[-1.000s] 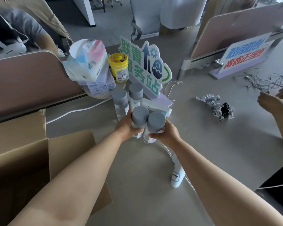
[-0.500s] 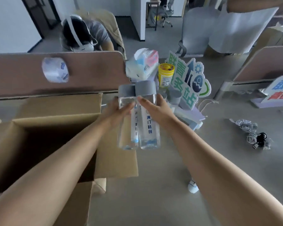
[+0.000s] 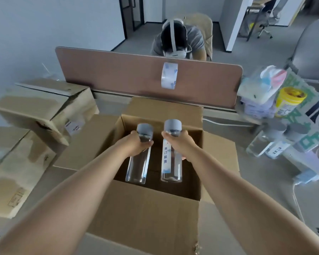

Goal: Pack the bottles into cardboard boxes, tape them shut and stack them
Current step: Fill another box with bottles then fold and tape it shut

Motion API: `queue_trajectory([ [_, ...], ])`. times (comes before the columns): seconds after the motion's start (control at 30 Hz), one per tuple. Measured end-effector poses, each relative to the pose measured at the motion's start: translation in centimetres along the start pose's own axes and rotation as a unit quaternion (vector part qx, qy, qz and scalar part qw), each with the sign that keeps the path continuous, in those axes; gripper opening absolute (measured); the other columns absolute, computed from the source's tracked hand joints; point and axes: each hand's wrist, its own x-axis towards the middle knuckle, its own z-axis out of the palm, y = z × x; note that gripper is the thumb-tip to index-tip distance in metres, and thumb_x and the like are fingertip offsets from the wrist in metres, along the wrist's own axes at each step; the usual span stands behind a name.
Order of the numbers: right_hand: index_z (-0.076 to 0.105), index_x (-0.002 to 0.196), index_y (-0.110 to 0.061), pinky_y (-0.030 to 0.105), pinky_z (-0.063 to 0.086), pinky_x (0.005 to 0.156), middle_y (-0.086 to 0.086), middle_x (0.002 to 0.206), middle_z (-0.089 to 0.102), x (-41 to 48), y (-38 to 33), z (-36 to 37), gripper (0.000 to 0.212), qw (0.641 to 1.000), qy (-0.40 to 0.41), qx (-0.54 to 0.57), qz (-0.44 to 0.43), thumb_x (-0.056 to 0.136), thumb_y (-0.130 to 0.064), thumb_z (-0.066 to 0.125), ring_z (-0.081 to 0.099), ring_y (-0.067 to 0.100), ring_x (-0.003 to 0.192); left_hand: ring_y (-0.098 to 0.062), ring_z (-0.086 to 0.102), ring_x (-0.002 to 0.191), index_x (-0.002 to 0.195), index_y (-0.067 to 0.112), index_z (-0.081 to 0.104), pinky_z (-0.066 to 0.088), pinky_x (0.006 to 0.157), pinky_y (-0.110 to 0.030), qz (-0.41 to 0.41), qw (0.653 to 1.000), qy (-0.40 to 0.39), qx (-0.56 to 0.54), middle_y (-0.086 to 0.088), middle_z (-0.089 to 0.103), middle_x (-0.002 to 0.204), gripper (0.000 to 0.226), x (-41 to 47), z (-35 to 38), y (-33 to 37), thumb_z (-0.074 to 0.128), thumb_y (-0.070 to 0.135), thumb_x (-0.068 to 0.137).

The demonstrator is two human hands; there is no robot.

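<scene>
Packing is the step in hand. The left hand (image 3: pixel 138 146) clasps a clear plastic bottle with a grey cap (image 3: pixel 136 168) just under the cap. The right hand (image 3: pixel 177 143) clasps a second clear grey-capped bottle (image 3: pixel 170 162) in the same way. Both hang upright and apart over the mouth of the open brown cardboard box (image 3: pixel 151 208).

The next move probably calls for lowering both straight down to the box floor, then letting go. The box flaps fold outward, so the mouth is wide, and its near wall is the edge to clear. Spare bottles (image 3: pixel 265 144) wait right of the box. A clear tape roll (image 3: pixel 168 75) hangs beyond it.
</scene>
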Motion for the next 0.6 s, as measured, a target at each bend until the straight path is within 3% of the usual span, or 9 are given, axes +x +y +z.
queue_trajectory([
  [0.07, 0.026, 0.138, -0.009, 0.027, 0.040, 0.050, 0.002, 0.099, 0.055, 1.1, 0.3, 1.7, 0.078, 0.999, 0.006, -0.025, 0.045, 0.084, -0.056, 0.057, 0.057, 0.015, 0.072, -0.024, 0.058, 0.093, 0.133, 0.003, 0.034, 0.043, 0.078, -0.032, -0.028, 0.999, -0.032, 0.007, -0.012, 0.059, 0.111, 0.071, 1.6, 0.8, -0.3, 0.057, 0.051, 0.085],
  [0.23, 0.018, 0.145, -0.005, 0.034, 0.043, 0.081, 0.014, 0.131, 0.049, 4.3, 2.0, 5.0, 0.086, 0.989, 0.028, -0.071, 0.130, 0.086, -0.052, 0.058, 0.053, 0.028, 0.113, -0.027, 0.058, 0.101, 0.134, 0.006, 0.037, 0.045, 0.085, -0.034, -0.026, 0.992, -0.112, 0.057, -0.012, 0.057, 0.116, 0.076, 6.0, 3.3, -1.2, 0.062, 0.053, 0.080],
  [0.43, 0.006, 0.147, -0.002, 0.036, 0.039, 0.098, 0.018, 0.145, 0.035, 6.3, 3.1, 6.9, 0.091, 0.970, 0.026, -0.111, 0.215, 0.088, -0.048, 0.058, 0.043, 0.033, 0.128, -0.030, 0.042, 0.128, 0.145, 0.003, 0.015, 0.039, 0.103, -0.036, -0.005, 0.977, -0.137, 0.164, -0.017, 0.033, 0.145, 0.084, 7.9, 4.3, -1.6, 0.050, 0.054, 0.088],
  [0.5, 0.007, 0.146, -0.001, 0.036, 0.038, 0.099, 0.018, 0.146, 0.033, 6.4, 3.3, 7.3, 0.085, 0.964, 0.044, -0.106, 0.241, 0.091, -0.045, 0.055, 0.042, 0.032, 0.130, -0.030, 0.044, 0.126, 0.145, 0.006, 0.018, 0.041, 0.101, -0.037, -0.002, 0.975, -0.142, 0.171, -0.015, 0.035, 0.144, 0.081, 8.6, 4.3, -2.2, 0.048, 0.055, 0.088],
  [0.57, 0.012, 0.147, -0.003, 0.037, 0.035, 0.102, 0.017, 0.149, 0.030, 6.3, 3.0, 7.6, 0.065, 0.968, 0.075, -0.100, 0.217, 0.099, -0.033, 0.045, 0.039, 0.032, 0.132, -0.029, 0.051, 0.119, 0.142, 0.010, 0.031, 0.045, 0.096, -0.037, 0.009, 0.974, -0.140, 0.179, -0.013, 0.044, 0.137, 0.074, 9.2, 4.3, -2.7, 0.048, 0.057, 0.087],
  [0.6, 0.016, 0.147, -0.006, 0.039, 0.034, 0.104, 0.016, 0.150, 0.028, 6.5, 3.0, 7.7, 0.056, 0.966, 0.036, -0.160, 0.202, 0.101, -0.025, 0.040, 0.036, 0.033, 0.133, -0.029, 0.053, 0.116, 0.140, 0.010, 0.035, 0.046, 0.094, -0.037, 0.011, 0.973, -0.136, 0.185, -0.012, 0.048, 0.134, 0.072, 9.3, 4.1, -2.9, 0.048, 0.057, 0.087],
])
